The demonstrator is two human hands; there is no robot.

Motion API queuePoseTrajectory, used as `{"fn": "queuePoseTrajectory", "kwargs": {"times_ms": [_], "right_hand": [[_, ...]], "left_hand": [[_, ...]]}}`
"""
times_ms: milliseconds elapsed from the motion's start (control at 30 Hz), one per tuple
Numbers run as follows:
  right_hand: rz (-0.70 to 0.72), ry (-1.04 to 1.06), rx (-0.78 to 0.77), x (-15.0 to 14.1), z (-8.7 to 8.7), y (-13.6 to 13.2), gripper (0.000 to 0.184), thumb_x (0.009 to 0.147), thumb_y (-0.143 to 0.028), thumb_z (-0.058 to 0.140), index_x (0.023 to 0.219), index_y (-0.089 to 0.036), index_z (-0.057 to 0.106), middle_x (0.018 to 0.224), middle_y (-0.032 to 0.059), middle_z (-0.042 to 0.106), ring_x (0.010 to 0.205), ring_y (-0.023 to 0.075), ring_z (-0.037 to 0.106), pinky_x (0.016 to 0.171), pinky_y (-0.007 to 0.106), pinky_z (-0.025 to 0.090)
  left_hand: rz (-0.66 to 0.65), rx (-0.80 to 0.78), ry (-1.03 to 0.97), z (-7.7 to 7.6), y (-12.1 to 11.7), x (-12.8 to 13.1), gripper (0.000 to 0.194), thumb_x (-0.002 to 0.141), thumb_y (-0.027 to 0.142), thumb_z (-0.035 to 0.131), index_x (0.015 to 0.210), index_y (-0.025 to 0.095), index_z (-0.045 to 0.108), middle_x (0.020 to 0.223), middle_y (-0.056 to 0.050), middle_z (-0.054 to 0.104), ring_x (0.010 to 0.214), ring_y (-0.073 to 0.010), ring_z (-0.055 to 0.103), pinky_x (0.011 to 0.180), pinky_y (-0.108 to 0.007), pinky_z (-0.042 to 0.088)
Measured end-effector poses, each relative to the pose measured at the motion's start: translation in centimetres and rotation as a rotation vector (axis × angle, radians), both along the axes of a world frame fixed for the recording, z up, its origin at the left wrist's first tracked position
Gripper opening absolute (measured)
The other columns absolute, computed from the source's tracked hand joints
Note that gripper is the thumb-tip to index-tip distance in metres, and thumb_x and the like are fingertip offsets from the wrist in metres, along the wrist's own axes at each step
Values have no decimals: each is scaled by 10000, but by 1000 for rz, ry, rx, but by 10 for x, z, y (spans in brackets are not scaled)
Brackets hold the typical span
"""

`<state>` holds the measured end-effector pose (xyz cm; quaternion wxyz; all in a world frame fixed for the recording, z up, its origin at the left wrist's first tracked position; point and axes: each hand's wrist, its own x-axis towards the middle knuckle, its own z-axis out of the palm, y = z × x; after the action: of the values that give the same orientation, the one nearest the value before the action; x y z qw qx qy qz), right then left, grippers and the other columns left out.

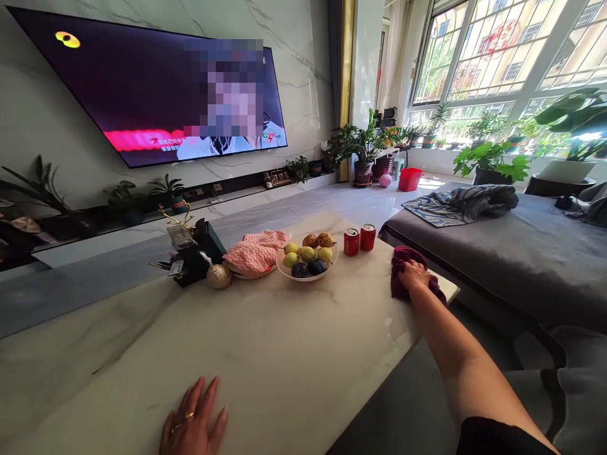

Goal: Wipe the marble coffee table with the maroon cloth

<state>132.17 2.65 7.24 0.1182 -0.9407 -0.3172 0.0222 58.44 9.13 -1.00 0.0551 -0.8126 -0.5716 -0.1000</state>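
My right hand [415,277] presses a dark maroon cloth [402,258] onto the far right corner of the marble-topped table [265,354]. Its fingers are curled over the bunched fabric, and the fingertips are partly hidden. Near the table's front edge, my left hand [193,417] rests flat with its fingers spread, holding nothing; a ring shows on one finger. Two red cans [351,242] stand just left of the cloth. Beside them is a white bowl [308,277] with several green, brown and dark fruits.
A pink-and-white patterned cloth [258,249] lies left of the bowl. By it are a round beige ornament [219,276] and a black organiser box [190,265]. A grey-covered couch [465,246] borders the table's right end. A red bin [410,179] stands on the floor.
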Motion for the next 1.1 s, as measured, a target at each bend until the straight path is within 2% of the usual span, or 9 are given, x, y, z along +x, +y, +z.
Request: {"fn": "queuePoseTrajectory", "kwargs": {"times_ms": [133, 233, 433, 600, 733, 867, 967, 1100], "right_hand": [[-9, 31, 14, 4, 0, 1, 517, 1119, -387, 556, 1563, -188, 728, 1783, 226, 510, 1606, 406, 457, 1238, 576, 439], [-16, 50, 12, -11, 5, -9, 534, 1091, -380, 569, 1575, -212, 720, 1801, 210, 504, 1626, 412, 452, 1251, 594, 439], [12, 63, 18, -68, 10, -38, 545, 1005, -372, 595, 1506, -227, 751, 1763, 196, 566, 1607, 440, 486, 1255, 630, 464], [3, 50, 12, -123, 12, -63, 590, 971, -349, 620, 1534, -209, 723, 1799, 209, 530, 1624, 463, 487, 1263, 663, 480], [2, 28, -7, -171, 7, -84, 593, 983, -328, 607, 1559, -227, 712, 1806, 188, 536, 1623, 440, 501, 1261, 638, 494], [-23, 12, -18, -215, -2, -102, 602, 975, -317, 602, 1561, -247, 719, 1799, 170, 546, 1608, 441, 507, 1228, 603, 508], [-51, 7, -31, -237, -7, -109, 608, 974, -333, 598, 1566, -263, 717, 1799, 160, 544, 1604, 434, 506, 1203, 595, 516], [-76, -11, -47, -250, -10, -108, 599, 1001, -362, 595, 1582, -264, 707, 1786, 174, 555, 1612, 395, 517, 1213, 556, 509]], "left_hand": [[21, -17, 24, 5, -4, 6, 875, 1100, 573, 155, 1687, 123, 621, 1842, -218, 499, 1704, -372, 465, 1398, -616, 361], [54, -34, 55, 9, -6, 10, 850, 1105, 547, 156, 1714, 146, 593, 1872, -189, 467, 1729, -358, 430, 1409, -618, 338], [2, -98, 63, 22, -9, 14, 768, 1161, 517, 209, 1772, 162, 508, 1884, -218, 432, 1736, -400, 425, 1381, -676, 364], [41, -135, 102, 25, -9, 21, 699, 1184, 468, 264, 1791, 197, 478, 1905, -190, 405, 1764, -378, 375, 1402, -649, 342], [48, -127, 108, 28, -10, 27, 687, 1193, 462, 268, 1796, 200, 467, 1913, -192, 388, 1767, -376, 366, 1403, -653, 333], [66, -148, 128, 43, -17, 33, 669, 1199, 447, 279, 1800, 216, 461, 1920, -177, 380, 1777, -356, 351, 1406, -623, 326], [83, -169, 146, 54, -22, 37, 658, 1202, 434, 291, 1808, 227, 444, 1924, -167, 377, 1780, -354, 348, 1409, -610, 317], [83, -172, 141, 55, -21, 38, 655, 1198, 426, 299, 1797, 224, 468, 1920, -170, 383, 1782, -350, 344, 1412, -604, 315]]}}
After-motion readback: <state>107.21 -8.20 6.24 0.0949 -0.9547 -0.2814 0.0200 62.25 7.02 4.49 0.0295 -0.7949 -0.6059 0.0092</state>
